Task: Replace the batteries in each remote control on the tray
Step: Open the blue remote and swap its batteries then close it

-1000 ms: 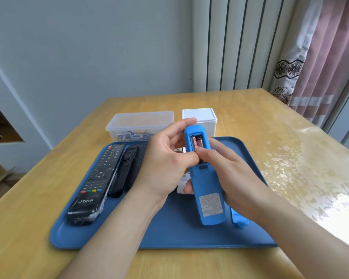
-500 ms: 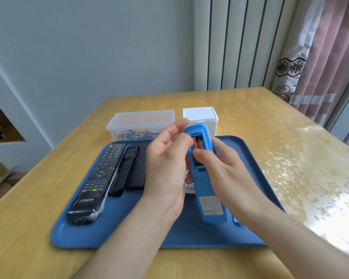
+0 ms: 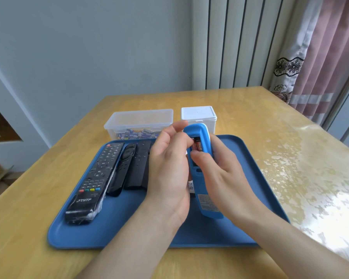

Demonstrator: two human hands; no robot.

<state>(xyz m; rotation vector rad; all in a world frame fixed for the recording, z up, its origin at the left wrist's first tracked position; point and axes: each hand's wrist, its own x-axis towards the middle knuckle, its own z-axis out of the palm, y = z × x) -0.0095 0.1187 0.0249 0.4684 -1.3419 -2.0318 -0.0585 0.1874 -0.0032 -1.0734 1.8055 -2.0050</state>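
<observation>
Head view: the right hand (image 3: 220, 174) grasps the blue remote (image 3: 209, 204) from behind and holds it back face up above the tray (image 3: 250, 158). Its thumb rests just below the open compartment, where the old batteries (image 3: 196, 144) sit. The left hand (image 3: 167, 168) has its fingertips at that compartment; I cannot tell whether they already pinch a cell. It is probably best to lever one battery end up first while the right hand keeps the body steady. The THTF remote (image 3: 97, 178) lies on the tray, left of the left hand. A second ago the left hand wrapped the remote's side; its fingers now reach into the bay.
</observation>
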